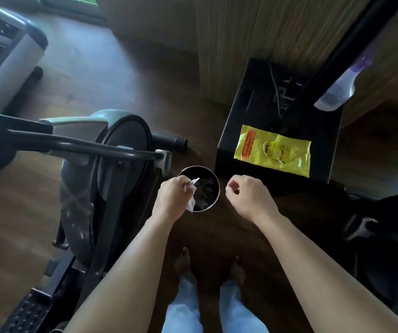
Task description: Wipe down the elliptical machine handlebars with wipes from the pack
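A: Where is the wipe (193,181)?

B: In the left hand (172,197), held right over the mouth of the small round bin (218,189) on the floor. One white corner pokes up past the knuckles and another hangs below the palm.

A: How will it handle?

B: My guess is thin, limp, damp and almost weightless. It should crumple anywhere and can't be damaged, so a pinch on any bunched part would do. It may cling to the skin when let go.

A: The grip?

B: Fingers and thumb are curled round it — a clenched hold, not a fingertip pinch.

A: The other hand?

B: The right hand (249,194) is near the bin's far side, curled into a loose fist with nothing in it and touching nothing.

A: Fresh supply?

B: The yellow pack (273,150) lies flat on a black box (248,104), just beyond the right hand. It looks soft and crinkly, so hold it by an edge. The handlebar (73,143) is off to the left.
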`<state>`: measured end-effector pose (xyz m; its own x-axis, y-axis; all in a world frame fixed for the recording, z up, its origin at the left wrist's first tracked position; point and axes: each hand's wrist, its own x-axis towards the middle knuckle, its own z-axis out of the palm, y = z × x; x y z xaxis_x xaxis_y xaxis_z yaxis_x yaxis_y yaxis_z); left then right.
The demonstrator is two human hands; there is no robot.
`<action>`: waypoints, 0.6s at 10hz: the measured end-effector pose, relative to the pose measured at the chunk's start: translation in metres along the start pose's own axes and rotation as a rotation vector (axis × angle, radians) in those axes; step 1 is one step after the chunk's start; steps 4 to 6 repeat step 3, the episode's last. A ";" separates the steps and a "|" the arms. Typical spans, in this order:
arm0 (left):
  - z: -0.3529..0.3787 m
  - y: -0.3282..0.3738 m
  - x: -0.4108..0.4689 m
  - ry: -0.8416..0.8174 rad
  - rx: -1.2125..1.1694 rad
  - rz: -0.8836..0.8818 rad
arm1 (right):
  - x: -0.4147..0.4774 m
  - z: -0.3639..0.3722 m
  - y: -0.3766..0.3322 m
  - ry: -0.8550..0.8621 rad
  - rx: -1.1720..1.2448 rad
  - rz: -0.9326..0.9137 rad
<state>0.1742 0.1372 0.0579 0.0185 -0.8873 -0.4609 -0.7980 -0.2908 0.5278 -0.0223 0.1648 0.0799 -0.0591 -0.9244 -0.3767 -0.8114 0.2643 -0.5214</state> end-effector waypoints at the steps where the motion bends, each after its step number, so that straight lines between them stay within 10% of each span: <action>1: 0.016 -0.010 0.033 -0.042 -0.010 0.007 | 0.024 0.026 0.005 -0.013 0.027 0.035; 6: 0.037 -0.041 0.058 -0.047 -0.005 0.000 | 0.042 0.058 0.013 -0.016 0.082 0.084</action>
